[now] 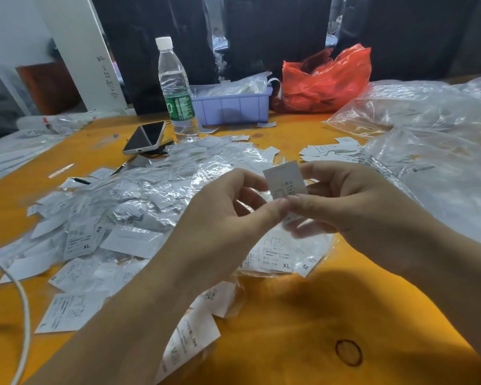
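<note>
The orange table [303,315] lies bare from 4 to 6 o'clock of the hands, the widest free room. Crumpled clear bags [428,129] crowd 1 to 3 o'clock, out to the picture's edge. A loose pile of labels [128,207] spreads from 7 to 11 o'clock. Well apart along the far edge stand a red bag [325,79] at 12, a purple bin [233,107], a water bottle [175,90] and a phone [145,137] at 11. The left hand [222,212] and right hand [356,201] pinch one white label [285,180] upright between them, above the pile's right edge.
</note>
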A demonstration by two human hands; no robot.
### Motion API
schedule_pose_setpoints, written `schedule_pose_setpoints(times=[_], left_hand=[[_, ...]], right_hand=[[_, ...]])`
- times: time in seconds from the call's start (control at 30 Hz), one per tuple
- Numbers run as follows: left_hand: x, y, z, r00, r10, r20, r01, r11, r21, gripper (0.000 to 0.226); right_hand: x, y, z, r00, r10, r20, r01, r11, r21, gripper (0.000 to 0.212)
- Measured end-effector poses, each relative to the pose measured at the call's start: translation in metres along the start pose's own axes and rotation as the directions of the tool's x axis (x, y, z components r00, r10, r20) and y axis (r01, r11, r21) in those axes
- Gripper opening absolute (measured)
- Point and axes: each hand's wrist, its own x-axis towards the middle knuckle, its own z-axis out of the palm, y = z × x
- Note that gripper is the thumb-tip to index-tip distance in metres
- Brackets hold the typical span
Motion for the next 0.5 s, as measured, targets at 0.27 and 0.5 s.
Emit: schedule_pose_setpoints(times=[0.27,0.5], left_hand=[[-0.001,0.003,0.009,0.999,-0.040,0.008,0.040,0.999,0.026,0.016],[0.001,0.003,0.008,0.999,-0.035,0.014,0.035,0.999,-0.025,0.014]], right_hand=[[0.000,0.004,0.005,0.980,-0.005,-0.200,0.028,0.993,0.112,0.016],[0.000,0.006,0.011,0.969,-0.042,-0.242,0.062,0.995,0.074,0.015]])
